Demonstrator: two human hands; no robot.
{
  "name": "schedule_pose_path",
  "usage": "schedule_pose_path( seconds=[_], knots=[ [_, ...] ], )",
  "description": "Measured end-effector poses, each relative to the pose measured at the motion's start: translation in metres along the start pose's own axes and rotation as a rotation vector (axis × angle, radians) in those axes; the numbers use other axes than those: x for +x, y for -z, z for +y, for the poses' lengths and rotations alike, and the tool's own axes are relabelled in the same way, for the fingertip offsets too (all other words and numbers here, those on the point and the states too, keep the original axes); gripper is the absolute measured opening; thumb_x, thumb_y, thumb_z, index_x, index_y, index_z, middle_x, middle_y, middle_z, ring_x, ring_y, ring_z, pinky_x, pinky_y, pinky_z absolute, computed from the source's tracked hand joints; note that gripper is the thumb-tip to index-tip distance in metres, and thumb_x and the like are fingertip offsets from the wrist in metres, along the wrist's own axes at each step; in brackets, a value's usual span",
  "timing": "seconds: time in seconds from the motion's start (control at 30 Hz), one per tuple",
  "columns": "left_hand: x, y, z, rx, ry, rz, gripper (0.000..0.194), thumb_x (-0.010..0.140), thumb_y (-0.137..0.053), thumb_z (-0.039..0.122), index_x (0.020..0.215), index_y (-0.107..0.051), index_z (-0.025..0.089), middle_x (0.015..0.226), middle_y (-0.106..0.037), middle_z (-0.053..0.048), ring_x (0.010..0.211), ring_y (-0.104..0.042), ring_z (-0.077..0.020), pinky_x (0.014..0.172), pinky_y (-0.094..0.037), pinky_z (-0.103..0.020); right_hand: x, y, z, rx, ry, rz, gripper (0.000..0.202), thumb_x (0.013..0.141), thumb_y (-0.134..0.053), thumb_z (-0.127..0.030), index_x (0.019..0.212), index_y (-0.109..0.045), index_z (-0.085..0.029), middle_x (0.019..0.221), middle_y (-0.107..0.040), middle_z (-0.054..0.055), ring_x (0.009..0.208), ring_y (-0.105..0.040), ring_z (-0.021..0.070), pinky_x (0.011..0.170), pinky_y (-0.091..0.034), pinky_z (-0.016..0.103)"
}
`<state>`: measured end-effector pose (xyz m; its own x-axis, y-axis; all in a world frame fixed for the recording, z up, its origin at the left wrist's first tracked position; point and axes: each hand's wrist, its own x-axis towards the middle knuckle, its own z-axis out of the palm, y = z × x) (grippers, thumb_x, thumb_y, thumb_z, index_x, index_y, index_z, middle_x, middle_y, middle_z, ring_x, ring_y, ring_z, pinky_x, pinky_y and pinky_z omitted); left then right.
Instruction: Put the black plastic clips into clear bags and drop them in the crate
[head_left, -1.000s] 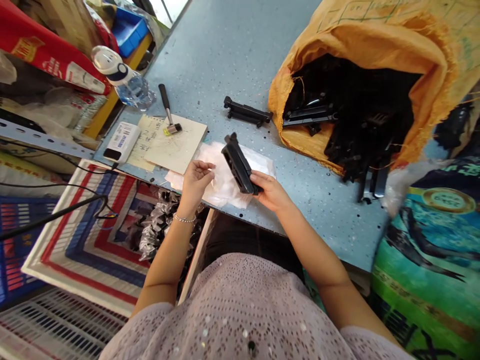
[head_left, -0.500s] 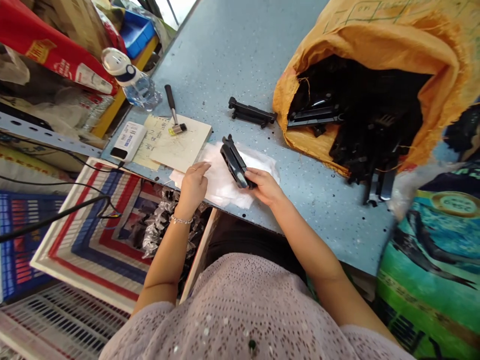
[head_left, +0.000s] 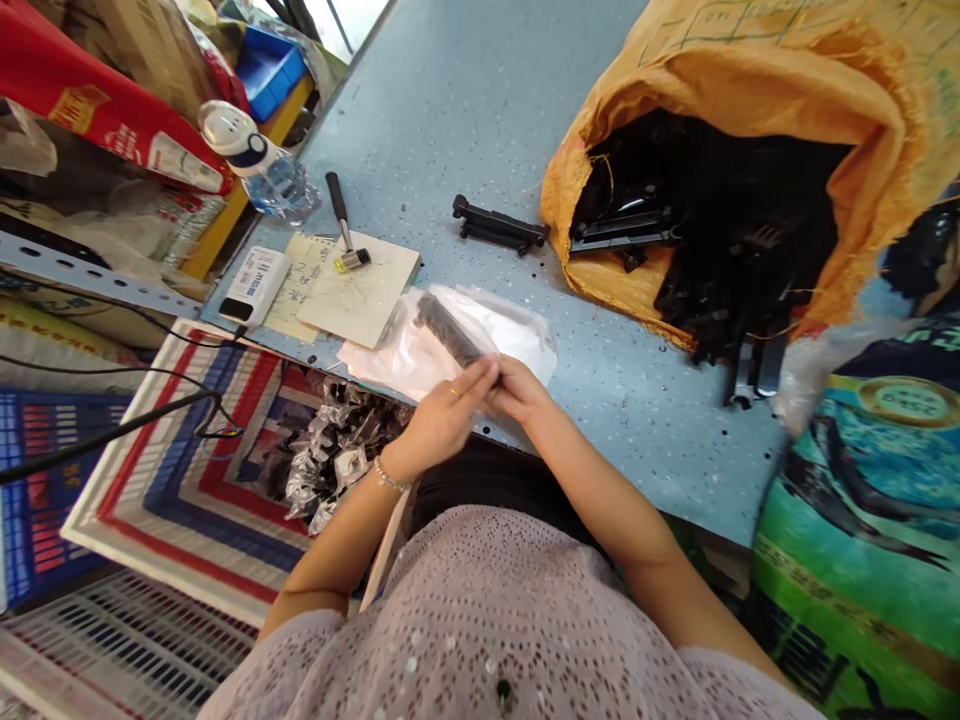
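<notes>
A black part (head_left: 450, 332) lies inside a clear plastic bag, over a pile of flat plastic bags (head_left: 517, 325) at the front edge of the blue speckled table (head_left: 637, 400). My left hand (head_left: 450, 415) pinches the bag's near end, its fingertips meeting those of my right hand (head_left: 517, 388). My right hand is closed on the near end of the bagged part. Another black part (head_left: 499, 225) rests on the table beyond, beside an orange woven sack (head_left: 570, 190) that holds many black parts.
A hammer (head_left: 341, 215) lies on a square board (head_left: 375, 300). Nearby are a white box (head_left: 255, 285) and a water bottle (head_left: 277, 180). A crate (head_left: 180, 480) with bagged parts (head_left: 322, 460) stands below left, a green sack (head_left: 862, 540) at right.
The black part, bare before, is now inside a clear bag. My left hand has moved right and closed on the bag beside my right hand.
</notes>
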<state>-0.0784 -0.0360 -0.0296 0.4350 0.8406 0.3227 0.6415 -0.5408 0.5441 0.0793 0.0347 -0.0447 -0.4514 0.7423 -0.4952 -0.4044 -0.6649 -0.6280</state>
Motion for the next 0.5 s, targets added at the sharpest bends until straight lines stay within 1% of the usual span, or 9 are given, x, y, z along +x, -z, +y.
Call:
schedule_pose_path(
  seconds=[0.1,0.17,0.2,0.27,0.33,0.37,0.4,0.43,0.5],
  knots=[
    [-0.002,-0.004,0.012,-0.061,0.013,0.026,0.082,0.091,-0.047,0.006,0.166,-0.020,0.024,0.160,-0.044,-0.018,0.145,-0.051,-0.0294,0.113,-0.055,-0.047,-0.018,-0.012,0.010,0.020,0.066,0.027,0.025,0.078,-0.082,-0.031,0.097,-0.068,-0.023,0.074,-0.062,-0.007,0.067,-0.056,0.0104,0.064,-0.050,0.024],
    [-0.009,0.011,0.022,-0.028,0.051,0.090,0.072,0.093,-0.055,0.011,0.162,-0.034,0.022,0.147,-0.056,-0.019,0.133,-0.061,-0.0281,0.107,-0.059,-0.042,-0.037,-0.016,0.011,0.017,0.072,-0.023,0.030,0.077,-0.085,-0.032,0.102,-0.070,-0.025,0.082,-0.067,-0.006,0.073,-0.061,0.0101,0.070,-0.053,0.023],
    [-0.015,0.024,0.029,-0.004,0.066,0.122,0.066,0.094,-0.058,0.012,0.157,-0.043,0.023,0.139,-0.061,-0.017,0.127,-0.065,-0.0262,0.104,-0.060,-0.040,-0.047,-0.017,0.011,0.015,0.053,-0.083,0.031,0.078,-0.085,-0.033,0.106,-0.072,-0.026,0.091,-0.071,-0.004,0.082,-0.065,0.0108,0.078,-0.055,0.024],
    [-0.035,0.059,0.046,0.012,0.106,0.145,0.051,0.094,-0.059,0.012,0.143,-0.059,0.026,0.126,-0.068,-0.011,0.115,-0.070,-0.0214,0.102,-0.060,-0.035,-0.063,-0.017,0.008,-0.023,-0.030,-0.271,0.035,0.081,-0.084,-0.036,0.113,-0.074,-0.025,0.113,-0.075,0.000,0.103,-0.069,0.0143,0.096,-0.055,0.030],
    [-0.062,0.097,0.058,-0.008,0.227,0.087,0.041,0.095,-0.059,0.012,0.132,-0.068,0.028,0.122,-0.071,-0.008,0.111,-0.071,-0.0184,0.100,-0.059,-0.031,-0.070,-0.016,0.007,-0.112,-0.116,-0.450,0.039,0.086,-0.081,-0.040,0.121,-0.073,-0.025,0.121,-0.075,0.004,0.115,-0.068,0.0177,0.107,-0.051,0.036],
    [-0.077,0.113,0.056,-0.018,0.312,0.027,0.038,0.095,-0.059,0.014,0.128,-0.070,0.028,0.122,-0.071,-0.007,0.110,-0.071,-0.0181,0.100,-0.058,-0.030,-0.071,-0.014,0.007,-0.159,-0.143,-0.497,0.040,0.087,-0.079,-0.041,0.123,-0.073,-0.025,0.120,-0.077,0.005,0.115,-0.069,0.0185,0.109,-0.050,0.038],
    [-0.093,0.124,0.048,-0.020,0.413,-0.047,0.035,0.095,-0.059,0.017,0.126,-0.072,0.027,0.122,-0.071,-0.007,0.110,-0.070,-0.0187,0.100,-0.057,-0.031,-0.070,-0.013,0.008,-0.196,-0.153,-0.507,0.039,0.088,-0.079,-0.041,0.123,-0.073,-0.025,0.116,-0.078,0.005,0.113,-0.070,0.0186,0.109,-0.050,0.039],
    [-0.108,0.131,0.033,-0.010,0.524,-0.125,0.034,0.094,-0.060,0.019,0.123,-0.074,0.026,0.123,-0.072,-0.007,0.111,-0.070,-0.0201,0.101,-0.057,-0.032,-0.067,-0.011,0.009,-0.221,-0.150,-0.480,0.038,0.088,-0.078,-0.041,0.122,-0.073,-0.025,0.112,-0.079,0.005,0.110,-0.071,0.0183,0.107,-0.050,0.039],
    [-0.135,0.130,-0.016,0.042,0.789,-0.280,0.033,0.089,-0.062,0.020,0.119,-0.076,0.022,0.123,-0.073,-0.008,0.112,-0.069,-0.0246,0.104,-0.054,-0.036,-0.061,-0.007,0.012,-0.244,-0.120,-0.375,0.034,0.088,-0.078,-0.042,0.117,-0.075,-0.025,0.106,-0.079,0.004,0.103,-0.072,0.0169,0.102,-0.053,0.037]
  ],
)
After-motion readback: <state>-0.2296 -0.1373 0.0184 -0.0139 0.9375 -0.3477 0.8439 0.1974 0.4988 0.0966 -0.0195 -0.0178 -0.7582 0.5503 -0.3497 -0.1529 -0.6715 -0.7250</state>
